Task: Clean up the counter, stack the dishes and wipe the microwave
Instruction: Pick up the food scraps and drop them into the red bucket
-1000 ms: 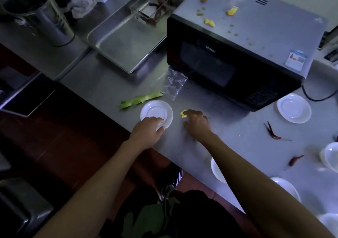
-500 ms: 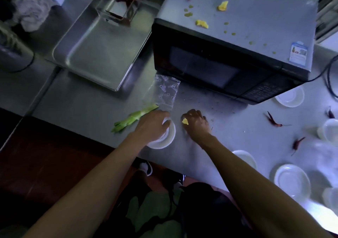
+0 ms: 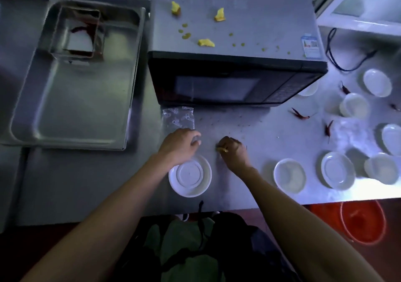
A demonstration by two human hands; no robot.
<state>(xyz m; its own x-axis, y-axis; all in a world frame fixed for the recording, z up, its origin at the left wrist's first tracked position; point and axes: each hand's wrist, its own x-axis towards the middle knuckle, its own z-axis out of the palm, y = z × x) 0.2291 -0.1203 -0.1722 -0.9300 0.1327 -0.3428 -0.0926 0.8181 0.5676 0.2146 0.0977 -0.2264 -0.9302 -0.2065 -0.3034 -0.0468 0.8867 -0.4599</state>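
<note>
Head view, looking down on a steel counter [image 3: 91, 186]. At centre frame the right hand [image 3: 235, 153] has its fingers curled, pinching a yellow scrap [image 3: 222, 150]. Just left of it the left hand [image 3: 178, 146] lies knuckles-up, fingers curled at the lower edge of a clear bag [image 3: 178, 119]; whether they grip it cannot be told. A white saucer [image 3: 190, 175] sits directly below that hand. The microwave [image 3: 234, 43], upper centre, carries yellow scraps on top. More saucers [image 3: 338, 171] and red chillies [image 3: 300, 114] lie at right; a metal tray [image 3: 82, 99] lies at left.
</note>
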